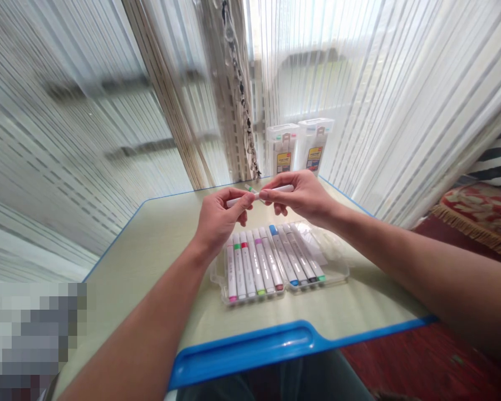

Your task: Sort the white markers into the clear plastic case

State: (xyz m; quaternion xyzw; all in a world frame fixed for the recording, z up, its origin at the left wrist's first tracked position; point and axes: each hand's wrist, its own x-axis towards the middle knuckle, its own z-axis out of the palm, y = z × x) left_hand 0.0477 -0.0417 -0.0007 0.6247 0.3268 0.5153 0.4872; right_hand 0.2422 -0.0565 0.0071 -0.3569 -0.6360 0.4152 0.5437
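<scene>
Both hands hold one white marker (pixel 256 195) level above the table. My left hand (pixel 219 218) pinches its left end. My right hand (pixel 301 194) grips its right part, fingers curled round it. Below them a clear plastic tray (pixel 341 271) lies open on the table, with several white markers (pixel 271 262) side by side in it, their caps pink, green, red, purple, blue and dark.
The small table (pixel 150 245) is pale green with a blue rim and a blue groove (pixel 250 348) at its near edge. Two upright clear marker boxes (pixel 298 146) stand at the far edge against sheer curtains. A red rug and fringed cushion (pixel 476 214) lie to the right.
</scene>
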